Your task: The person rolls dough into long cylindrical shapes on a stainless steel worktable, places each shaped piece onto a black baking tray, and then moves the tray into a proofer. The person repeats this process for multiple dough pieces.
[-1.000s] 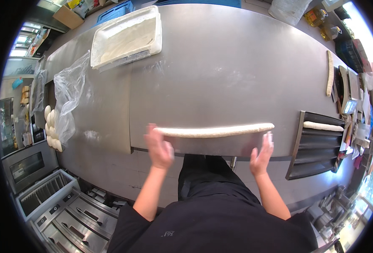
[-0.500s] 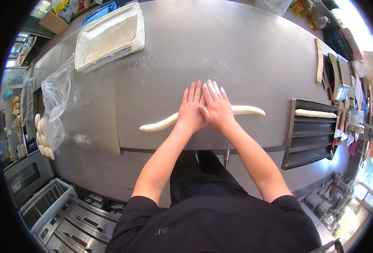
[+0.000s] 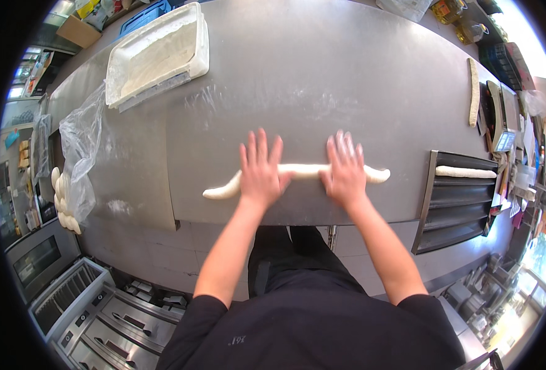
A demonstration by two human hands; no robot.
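A long pale rope of dough [image 3: 307, 171] lies crosswise on the metal worktable [image 3: 254, 68] in front of me. My left hand [image 3: 260, 176] rests flat across its left part, fingers stretched out and pointing away from me. Farther right, my right hand [image 3: 345, 176] lies flat over the dough in the same way, fingers spread. Between the two hands a straight stretch of the rope shows, and both tapered ends stick out past my palms. The parts under the palms are hidden.
At right, a dark grooved baking tray [image 3: 458, 206] holds one dough stick [image 3: 466, 172]. Another dough strip [image 3: 474, 92] lies beyond it, near a scale [image 3: 504, 140]. A white flour tub [image 3: 115, 86] stands far left; clear plastic [image 3: 78, 148] partly covers dough pieces [image 3: 65, 203].
My hands have moved apart from the middle of the dough, left hand to the left, right hand to the right. The rope's middle now shows between them.
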